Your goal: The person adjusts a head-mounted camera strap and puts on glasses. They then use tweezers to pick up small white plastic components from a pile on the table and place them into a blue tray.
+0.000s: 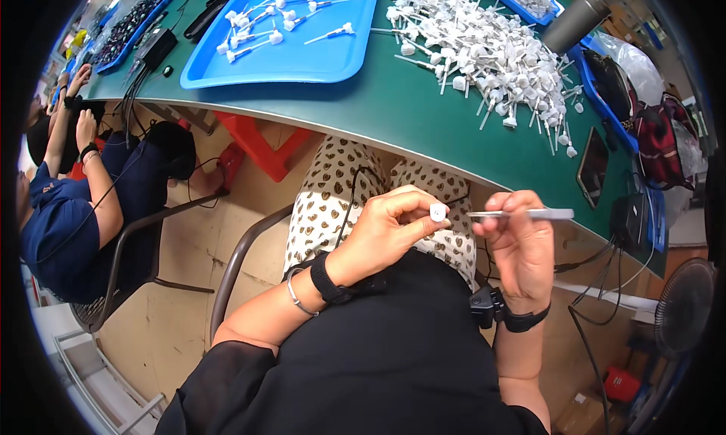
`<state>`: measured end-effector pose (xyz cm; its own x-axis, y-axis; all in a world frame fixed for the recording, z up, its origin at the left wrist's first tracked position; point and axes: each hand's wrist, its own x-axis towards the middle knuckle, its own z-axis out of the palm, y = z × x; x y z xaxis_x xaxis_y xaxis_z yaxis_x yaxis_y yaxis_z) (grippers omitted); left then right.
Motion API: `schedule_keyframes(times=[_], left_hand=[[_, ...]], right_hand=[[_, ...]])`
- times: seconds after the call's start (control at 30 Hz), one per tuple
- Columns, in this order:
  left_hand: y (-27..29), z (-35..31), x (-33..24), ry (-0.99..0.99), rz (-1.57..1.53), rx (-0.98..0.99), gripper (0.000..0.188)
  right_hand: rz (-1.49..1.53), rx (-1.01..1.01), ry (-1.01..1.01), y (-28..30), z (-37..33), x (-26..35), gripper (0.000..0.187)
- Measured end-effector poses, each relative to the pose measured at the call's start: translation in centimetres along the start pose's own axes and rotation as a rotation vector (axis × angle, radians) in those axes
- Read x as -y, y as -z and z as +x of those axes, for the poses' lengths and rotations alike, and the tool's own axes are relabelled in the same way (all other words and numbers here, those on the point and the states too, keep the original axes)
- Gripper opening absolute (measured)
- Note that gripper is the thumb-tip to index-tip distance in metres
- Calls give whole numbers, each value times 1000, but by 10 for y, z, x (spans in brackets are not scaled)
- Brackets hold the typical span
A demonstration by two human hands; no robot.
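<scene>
Above my lap, my left hand (397, 227) pinches a small white plastic piece (438, 212) between thumb and fingertips, its round face turned up. To its right, my right hand (520, 242) is closed on a slim grey metal tool (550, 214). The tool's thin tip points left at the white piece, with a small gap between them. Whether the tool is tweezers or a blade I cannot tell. On the green table beyond lies a big heap of similar white pieces (484, 53) with thin stems.
A blue tray (318, 57) holds several white stemmed pieces. At the right are a phone (592, 167), a grey metal cylinder (576, 21) and a dark red bag (664, 140). Cables hang by the table edge (408, 157). Another person (76, 193) sits at the left; a red stool (261, 144) stands underneath.
</scene>
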<state>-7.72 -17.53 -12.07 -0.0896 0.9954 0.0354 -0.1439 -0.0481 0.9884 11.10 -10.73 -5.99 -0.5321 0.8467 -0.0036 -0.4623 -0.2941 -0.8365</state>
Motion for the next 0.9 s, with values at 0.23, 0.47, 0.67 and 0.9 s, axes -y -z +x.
schedule_keyframes(times=[0.23,0.47,0.67,0.9], left_hand=[[-8,-6,2,-41,48,-28,16],[-6,-3,5,148,-288,17,30],[-3,4,0,230,-436,86,27],[0,4,3,278,-422,88,20]], right_hand=[[-56,-75,-6,4,-16,-20,14],[-53,-134,29,5,-9,-30,25],[-150,-48,13,13,-8,-43,29],[-139,-58,-29,12,-9,-47,27]])
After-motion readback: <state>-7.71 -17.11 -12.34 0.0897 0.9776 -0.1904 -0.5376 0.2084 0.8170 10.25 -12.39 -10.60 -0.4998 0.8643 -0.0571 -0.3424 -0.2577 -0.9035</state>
